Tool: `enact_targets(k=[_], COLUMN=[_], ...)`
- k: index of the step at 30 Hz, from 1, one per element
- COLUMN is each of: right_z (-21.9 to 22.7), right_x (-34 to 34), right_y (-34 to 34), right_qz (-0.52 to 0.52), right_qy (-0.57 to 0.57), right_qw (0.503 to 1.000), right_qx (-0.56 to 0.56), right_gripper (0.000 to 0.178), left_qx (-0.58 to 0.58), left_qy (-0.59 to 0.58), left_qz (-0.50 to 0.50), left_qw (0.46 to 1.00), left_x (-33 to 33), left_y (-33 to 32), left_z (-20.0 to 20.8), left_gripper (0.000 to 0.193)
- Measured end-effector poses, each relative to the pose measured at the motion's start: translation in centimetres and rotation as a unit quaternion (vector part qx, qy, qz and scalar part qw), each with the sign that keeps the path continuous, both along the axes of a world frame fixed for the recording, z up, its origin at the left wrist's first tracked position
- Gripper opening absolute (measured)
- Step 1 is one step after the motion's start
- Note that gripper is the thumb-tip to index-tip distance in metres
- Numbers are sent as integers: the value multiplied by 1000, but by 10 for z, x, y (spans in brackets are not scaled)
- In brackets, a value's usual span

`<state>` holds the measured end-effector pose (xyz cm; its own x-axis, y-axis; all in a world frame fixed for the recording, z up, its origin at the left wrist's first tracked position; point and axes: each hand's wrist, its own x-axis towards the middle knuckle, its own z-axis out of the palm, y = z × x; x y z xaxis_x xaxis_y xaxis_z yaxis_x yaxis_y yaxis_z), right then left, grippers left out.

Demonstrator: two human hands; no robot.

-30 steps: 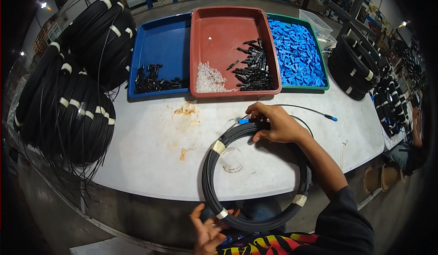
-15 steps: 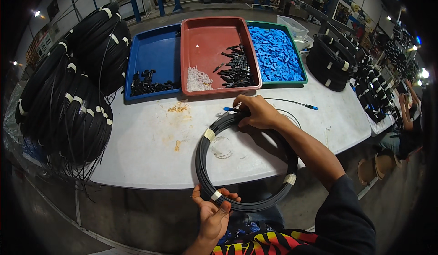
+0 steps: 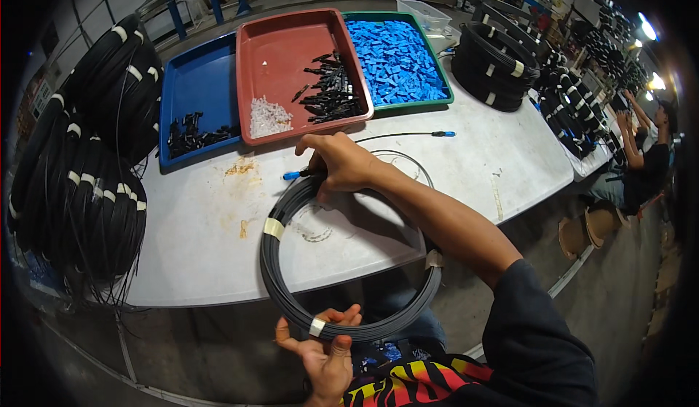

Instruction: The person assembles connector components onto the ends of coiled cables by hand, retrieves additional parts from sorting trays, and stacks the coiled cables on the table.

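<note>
A black cable coil (image 3: 271, 265), bound with pale tape bands, is held over the table's front edge. My right hand (image 3: 341, 163) grips its far side from above, with the fingers closed round the strands. At the near side my left hand (image 3: 324, 356) supports the coil by a white tape band (image 3: 317, 327), thumb on the outside and some fingertips inside the ring. A blue-tipped connector (image 3: 293, 175) sticks out to the left beneath my right hand. Another blue-tipped cable end (image 3: 445, 134) lies on the table to the right.
Behind the coil stand a blue tray (image 3: 196, 87) with black parts, a red tray (image 3: 287, 43) with black and clear parts, and a green tray (image 3: 450, 95) of blue pieces. Coils (image 3: 80, 159) are heaped left; another coil stack (image 3: 495, 72) stands right. A person (image 3: 648, 148) works far right.
The whole picture has shifted left and tilted a little as my head turned. Both hands keep their places on the cable coil.
</note>
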<state>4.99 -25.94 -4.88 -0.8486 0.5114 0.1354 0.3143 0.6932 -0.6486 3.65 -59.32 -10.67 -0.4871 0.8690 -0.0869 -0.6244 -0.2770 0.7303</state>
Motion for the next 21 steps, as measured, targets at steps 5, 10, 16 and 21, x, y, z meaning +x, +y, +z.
enact_targets(k=[5, 10, 16, 21], right_z=[9, 16, 12, -10], right_x=[0, 8, -11, -22], right_y=[2, 8, 6, 10], right_qz=[71, 80, 105, 116], right_qy=[-51, 10, 92, 127], right_qw=[996, 996, 979, 960], right_qx=[17, -24, -151, -220], right_gripper=[87, 85, 60, 44], left_qx=[-6, -187, -244, 63], left_qy=[-51, 333, 705, 774], left_qz=[-56, -70, -38, 83], left_qw=[997, 921, 665, 624], left_x=[-5, -64, -97, -130], left_y=[-6, -25, 16, 135], left_z=[-24, -35, 83, 89], left_gripper=[94, 64, 18, 22])
